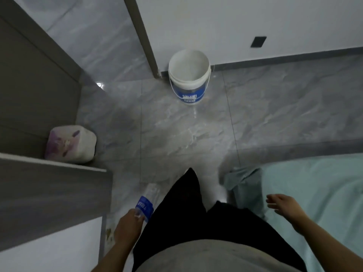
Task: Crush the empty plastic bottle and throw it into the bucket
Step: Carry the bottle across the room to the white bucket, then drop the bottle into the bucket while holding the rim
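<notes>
A clear plastic bottle with a blue label points forward and down at the lower middle, held at its near end by my left hand. It looks whole, not flattened. My right hand hovers over the green bed cover at the lower right, fingers apart and holding nothing. The white bucket with a blue band stands upright on the grey tile floor far ahead, beside a door frame. Its mouth faces up and its inside looks bare.
A grey cabinet fills the left side, with a white and purple pack on its shelf. A bed with a green cover lies to the right. My black-trousered legs stand on grey floor tiles between them.
</notes>
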A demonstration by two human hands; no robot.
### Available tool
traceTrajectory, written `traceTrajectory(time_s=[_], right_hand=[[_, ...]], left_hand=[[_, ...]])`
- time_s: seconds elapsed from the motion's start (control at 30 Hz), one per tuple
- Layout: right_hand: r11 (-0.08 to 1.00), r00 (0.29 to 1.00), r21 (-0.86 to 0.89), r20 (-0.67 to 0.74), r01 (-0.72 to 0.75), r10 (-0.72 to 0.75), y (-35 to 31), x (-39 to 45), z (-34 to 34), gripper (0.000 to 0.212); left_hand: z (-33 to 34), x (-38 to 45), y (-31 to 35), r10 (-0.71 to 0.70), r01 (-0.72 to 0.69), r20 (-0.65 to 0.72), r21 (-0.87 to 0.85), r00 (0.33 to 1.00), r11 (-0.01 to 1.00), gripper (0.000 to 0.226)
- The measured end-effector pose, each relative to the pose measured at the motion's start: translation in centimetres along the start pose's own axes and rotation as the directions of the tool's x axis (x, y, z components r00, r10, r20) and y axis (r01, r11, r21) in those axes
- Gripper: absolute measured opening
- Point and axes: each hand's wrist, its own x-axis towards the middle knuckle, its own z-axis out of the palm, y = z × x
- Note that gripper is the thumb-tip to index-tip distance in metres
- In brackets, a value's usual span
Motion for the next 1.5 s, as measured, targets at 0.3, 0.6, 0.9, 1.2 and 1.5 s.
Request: traceTrajectory(time_s=[0.3, 0.6, 0.9, 1.2, 1.5], right_hand=[[0.978, 0.979, 0.036, 0.019, -0.206, 0.205, -9.2, 6.5, -1.2, 0.028], [0.985, 0.996, -0.170, 0.085, -0.021, 0.036, -25.5, 19.2, -4.2, 0.030], [0.997, 0.995, -0.071, 0.088, 0.043, -0.037, -43.6, 27.7, -3.7, 0.031], [0.992, 0.993, -0.108, 0.103, 0.061, -0.050, -53.8, 35.5, 1.6, 0.031], [0.966, 0.985, -0.212, 0.122, 0.150, -0.126, -60.4, 49.1, 8.8, 0.031]], left_hand=[[-11.1, 12.7, 17.1, 0.145, -0.142, -0.058, 0.051, 0.988, 0.989, 0.024], [-15.2, 21.1, 30.0, 0.102, -0.101, -0.017, 0.044, 0.995, 0.994, 0.021], [-20.4, 27.8, 35.8, 0.051, -0.052, 0.026, 0.044, 0.998, 0.998, 0.012], [-24.8, 40.5, 44.7, 0.090, -0.086, -0.046, 0.067, 0.995, 0.994, 0.015], [-21.0, 53.6, 54.2, 0.158, -0.157, 0.021, -0.065, 0.987, 0.986, 0.017]])
